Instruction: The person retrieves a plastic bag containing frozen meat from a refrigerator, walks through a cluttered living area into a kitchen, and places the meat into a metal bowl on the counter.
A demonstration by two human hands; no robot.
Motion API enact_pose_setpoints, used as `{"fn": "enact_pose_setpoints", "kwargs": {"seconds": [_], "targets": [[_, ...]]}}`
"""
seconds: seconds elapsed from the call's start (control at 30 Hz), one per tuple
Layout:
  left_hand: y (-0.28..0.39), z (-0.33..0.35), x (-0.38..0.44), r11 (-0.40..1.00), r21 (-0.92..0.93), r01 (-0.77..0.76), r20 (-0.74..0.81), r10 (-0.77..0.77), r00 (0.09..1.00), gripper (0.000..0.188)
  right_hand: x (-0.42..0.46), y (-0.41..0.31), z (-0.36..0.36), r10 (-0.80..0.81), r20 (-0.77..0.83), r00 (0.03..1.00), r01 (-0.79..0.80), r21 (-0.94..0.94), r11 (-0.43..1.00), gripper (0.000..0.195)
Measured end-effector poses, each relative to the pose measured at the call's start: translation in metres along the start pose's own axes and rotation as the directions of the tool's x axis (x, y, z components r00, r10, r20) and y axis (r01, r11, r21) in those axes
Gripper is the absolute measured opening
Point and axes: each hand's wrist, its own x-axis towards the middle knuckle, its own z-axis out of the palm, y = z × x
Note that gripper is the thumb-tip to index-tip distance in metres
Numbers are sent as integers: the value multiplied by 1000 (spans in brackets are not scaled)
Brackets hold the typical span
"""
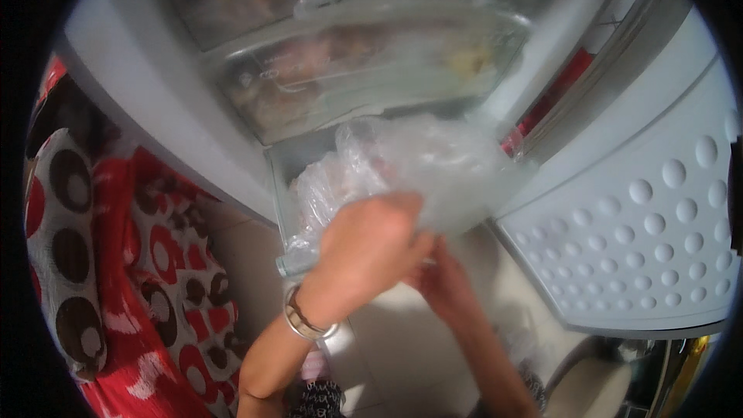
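Observation:
A clear plastic bag spreads over the right part of a pulled-out transparent freezer drawer. My left hand, with a metal bangle at the wrist, is closed at the near end of this bag. My right hand meets it just below and to the right, its fingers also at the gathered plastic. The hands are blurred and partly hide each other's fingertips. More wrapped plastic bags lie in the drawer to the left, their contents unclear.
Closed transparent drawers with food inside sit above the open one. A white refrigerator door with a raised dot pattern stands open at right. Red, white and brown patterned fabric lies at left. Light floor tiles show below.

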Motion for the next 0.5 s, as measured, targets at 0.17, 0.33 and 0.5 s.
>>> {"fn": "enact_pose_setpoints", "kwargs": {"seconds": [0.17, 0.33, 0.5], "targets": [[-19, -2, 6, 998, 48, 31, -54, -29, 998, 27, 14, -4, 17, 48, 35, 998, -47, -26, 999, 56], [-29, -9, 15, 997, 79, 12, -69, -7, 998, 27, 22, -3, 27, 33, 67, 997, -37, 48, 998, 60], [-33, -11, 16, 998, 62, 22, -88, -16, 996, 27, 29, -3, 28, 60, 45, 997, -61, 23, 998, 60]]}}
